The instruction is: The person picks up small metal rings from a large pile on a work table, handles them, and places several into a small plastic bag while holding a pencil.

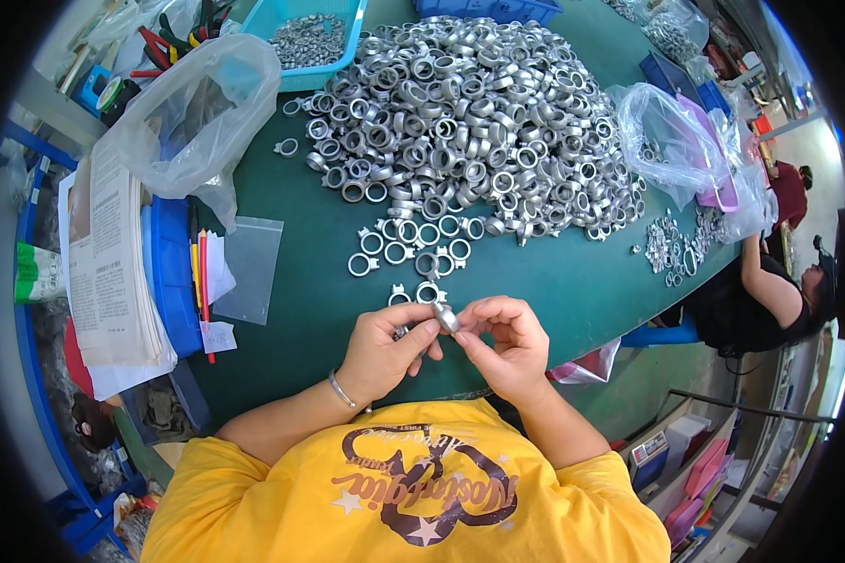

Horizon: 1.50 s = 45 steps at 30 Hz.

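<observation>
**One ring in hand, a heap to go**

Both hands meet just above the near edge of the green surface [573, 281]. The left hand [380, 352] and right hand [507, 347] pinch one small metal ring [446, 319] between their fingers, held off the surface. A few loose rings [413, 246] lie spread just beyond the hands. Behind them the big pile [469, 113] looks barely touched, so by my judgement most of the work remains. A blue tray [343, 66] of small parts sits at the far left.
</observation>
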### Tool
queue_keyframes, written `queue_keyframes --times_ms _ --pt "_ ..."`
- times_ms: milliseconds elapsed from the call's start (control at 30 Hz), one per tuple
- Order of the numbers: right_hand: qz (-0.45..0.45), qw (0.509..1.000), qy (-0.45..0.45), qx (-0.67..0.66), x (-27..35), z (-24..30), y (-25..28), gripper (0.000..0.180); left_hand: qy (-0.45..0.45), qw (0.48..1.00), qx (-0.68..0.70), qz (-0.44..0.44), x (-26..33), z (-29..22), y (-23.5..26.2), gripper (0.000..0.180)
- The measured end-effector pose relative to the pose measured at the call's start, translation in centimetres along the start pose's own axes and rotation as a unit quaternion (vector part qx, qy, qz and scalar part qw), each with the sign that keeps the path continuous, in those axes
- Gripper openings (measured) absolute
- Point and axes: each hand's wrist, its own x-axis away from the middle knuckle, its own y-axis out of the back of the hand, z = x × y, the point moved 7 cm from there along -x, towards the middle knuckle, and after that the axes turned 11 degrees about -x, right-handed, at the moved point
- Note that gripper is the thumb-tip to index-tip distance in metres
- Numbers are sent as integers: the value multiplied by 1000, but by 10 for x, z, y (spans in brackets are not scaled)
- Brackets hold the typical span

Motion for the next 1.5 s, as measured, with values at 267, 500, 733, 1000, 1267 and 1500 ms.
queue_keyframes --times_ms 267,500,733,1000,1267,1500 --pt "11 1000 3 21 2 -2 -1 30 2 1000 11 3 -1 -1 -1 21" --pt "26 999 3 47 0 -3 -2 29 5 1000 18 7 0 -2 0 23" --pt "-29 994 -95 -38 -2 -14 6 19 -149 979 -136 -42 4 -21 4 30" --pt "-28 986 -153 -61 0 -24 7 12 -227 950 -202 -70 8 -30 3 33" --pt "-17 984 -174 -45 0 -23 1 17 -248 939 -225 -80 9 -32 1 33" --pt "-8 984 -177 -26 1 -26 0 16 -245 937 -233 -84 10 -29 3 32"
